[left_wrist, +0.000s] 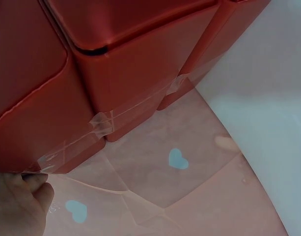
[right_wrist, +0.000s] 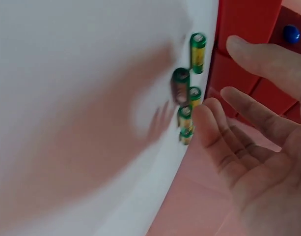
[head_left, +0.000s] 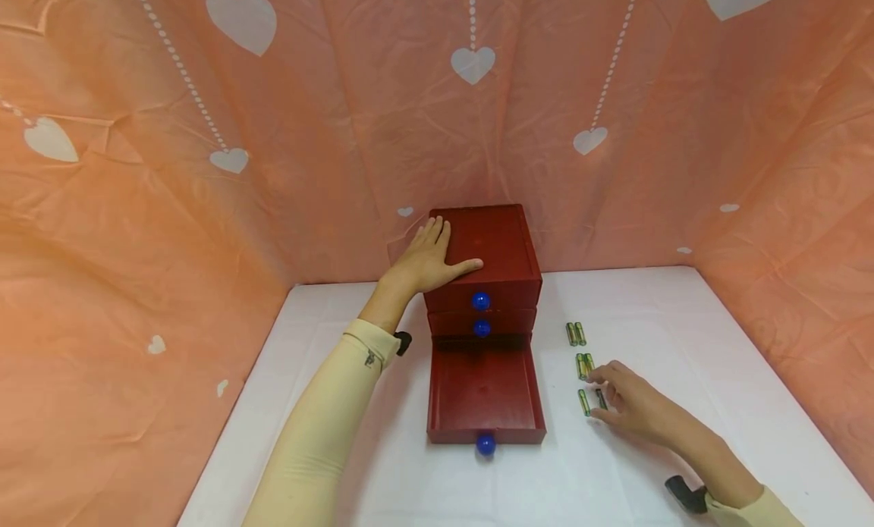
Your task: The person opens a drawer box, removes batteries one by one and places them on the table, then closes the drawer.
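Observation:
My left hand (head_left: 425, 265) rests with spread fingers on the top left of a dark red drawer cabinet (head_left: 495, 243). Its bottom drawer (head_left: 485, 390) is pulled out, with a bare floor; the two upper drawers are closed. In the left wrist view, part of that hand (left_wrist: 17, 204) shows at the cabinet's edge. Over the white table, my right hand (head_left: 638, 406) reaches toward small green-and-yellow batteries, thumb and fingers apart. The nearest are a battery (head_left: 583, 403) and a darker-looking one (head_left: 601, 399) by the fingertips. In the right wrist view, nothing lies between thumb and fingers.
Beyond the right hand, two more pairs of batteries, a middle pair (head_left: 581, 366) and a far pair (head_left: 572, 334), lie on the white table (head_left: 683, 322). Blue ball knobs (head_left: 485, 445) stick out from the drawer fronts. An orange-pink heart-print cloth (head_left: 355, 133) surrounds the table's back and sides.

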Demonstrator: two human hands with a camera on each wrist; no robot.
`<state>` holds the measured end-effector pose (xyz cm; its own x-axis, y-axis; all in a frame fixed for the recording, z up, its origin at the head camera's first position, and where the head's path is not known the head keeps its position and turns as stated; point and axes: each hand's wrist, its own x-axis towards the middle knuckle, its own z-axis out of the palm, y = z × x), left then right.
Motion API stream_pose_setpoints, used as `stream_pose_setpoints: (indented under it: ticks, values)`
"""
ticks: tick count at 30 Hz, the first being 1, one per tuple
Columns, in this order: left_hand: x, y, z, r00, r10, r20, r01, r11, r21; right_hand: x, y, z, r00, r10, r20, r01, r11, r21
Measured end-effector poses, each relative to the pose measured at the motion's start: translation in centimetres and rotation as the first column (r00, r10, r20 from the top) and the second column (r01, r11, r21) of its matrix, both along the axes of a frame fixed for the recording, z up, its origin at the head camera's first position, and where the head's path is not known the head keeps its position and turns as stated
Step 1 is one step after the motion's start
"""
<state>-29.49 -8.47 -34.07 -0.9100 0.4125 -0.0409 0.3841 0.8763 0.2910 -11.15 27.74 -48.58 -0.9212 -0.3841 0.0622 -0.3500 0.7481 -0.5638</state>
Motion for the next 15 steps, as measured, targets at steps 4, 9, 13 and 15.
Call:
stream_pose_setpoints:
  ticks: [4,9,13,15]
  values:
    - [0.0,0.0,0.0,1.000,-0.001,0.002,0.001,1.000,-0.003,0.2,-0.9,0.6,0.999,0.013,-0.036,-0.015,0.998,-0.053]
    - [0.0,0.0,0.0,1.000,-0.001,0.008,0.001,1.000,0.003,0.6,-2.0,1.4,0.996,0.033,-0.086,-0.043,0.991,-0.128]
    - [-0.1,0.0,0.0,1.000,-0.001,0.011,0.001,1.000,0.003,1.1,-3.0,1.8,0.987,0.040,-0.153,-0.066,0.984,-0.166]
    - [-0.1,0.0,0.0,1.000,0.000,0.013,0.000,1.000,0.002,1.4,-3.6,2.1,0.982,0.045,-0.181,-0.079,0.979,-0.189]
